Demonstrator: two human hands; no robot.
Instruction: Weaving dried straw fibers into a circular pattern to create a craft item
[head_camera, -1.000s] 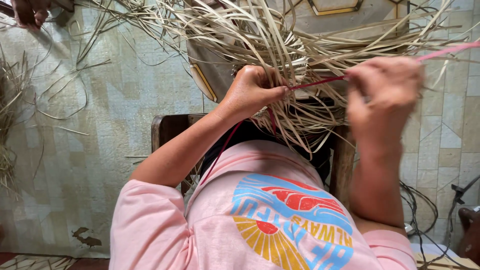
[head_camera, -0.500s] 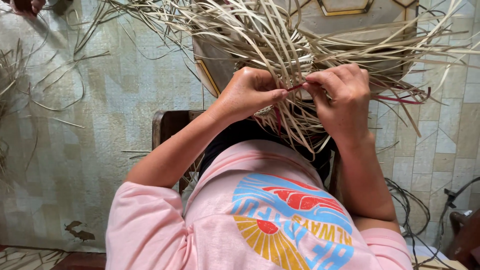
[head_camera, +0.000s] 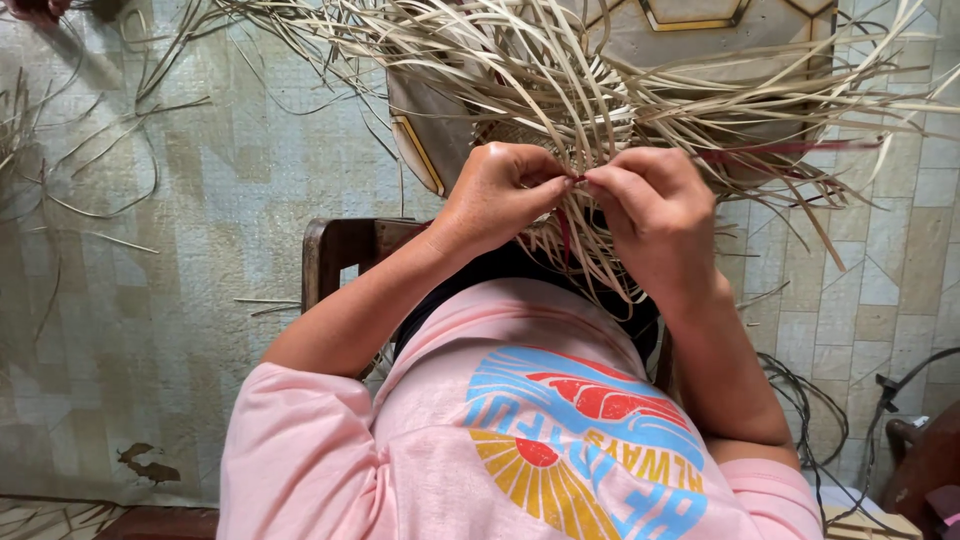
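A half-woven piece of pale straw strips (head_camera: 600, 90) lies in front of me, its many loose ends fanning out on all sides. My left hand (head_camera: 497, 200) and my right hand (head_camera: 652, 222) meet at its near edge. Their fingertips touch and together pinch a thin strip (head_camera: 578, 180). A red strip (head_camera: 565, 235) runs down beneath the hands, and more red shows among the straw to the right (head_camera: 790, 148). Where the pinched strip goes under the fingers is hidden.
I sit on a dark wooden seat (head_camera: 340, 250) over a patterned floor mat (head_camera: 150, 300). Loose straw strips (head_camera: 70, 170) lie at the left. Dark cables (head_camera: 810, 400) trail over the tiles at the right. Another person's hand (head_camera: 30, 8) shows at the top left corner.
My right hand, which was out to the right drawing a pink strip taut, has come back in to meet my left hand at the weave. The left hand has barely moved.
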